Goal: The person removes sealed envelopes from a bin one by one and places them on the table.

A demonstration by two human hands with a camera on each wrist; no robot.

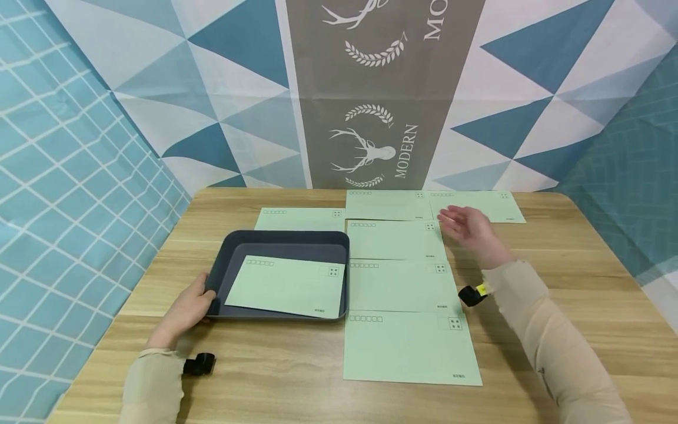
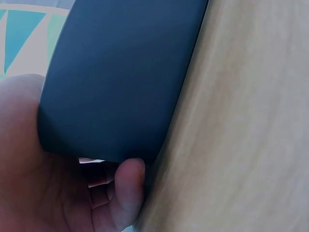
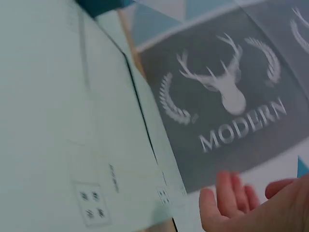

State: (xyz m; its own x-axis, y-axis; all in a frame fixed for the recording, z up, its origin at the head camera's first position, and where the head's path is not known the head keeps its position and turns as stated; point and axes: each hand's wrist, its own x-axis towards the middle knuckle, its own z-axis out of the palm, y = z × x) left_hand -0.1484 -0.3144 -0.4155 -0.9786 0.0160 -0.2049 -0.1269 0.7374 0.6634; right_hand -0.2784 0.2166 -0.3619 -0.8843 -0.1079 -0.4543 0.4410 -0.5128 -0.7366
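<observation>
My left hand (image 1: 182,309) grips the left side of a dark blue-grey tray (image 1: 281,237), the thumb over its rim. In the left wrist view, the tray's smooth outer wall (image 2: 120,82) fills the middle, with fingers curled at its lower end. One pale green envelope (image 1: 286,285) lies inside the tray at a slight slant. My right hand (image 1: 468,227) is held above the table with fingers loosely extended and nothing in them. It is nearest the back right envelope (image 1: 492,203) and a column envelope (image 1: 394,240).
More pale green envelopes form a column right of the tray, including the front one (image 1: 410,347) and the back one (image 1: 389,205). Another envelope (image 1: 302,219) shows partly behind the tray. A patterned cloth (image 1: 365,88) hangs beyond the wooden table (image 1: 265,371).
</observation>
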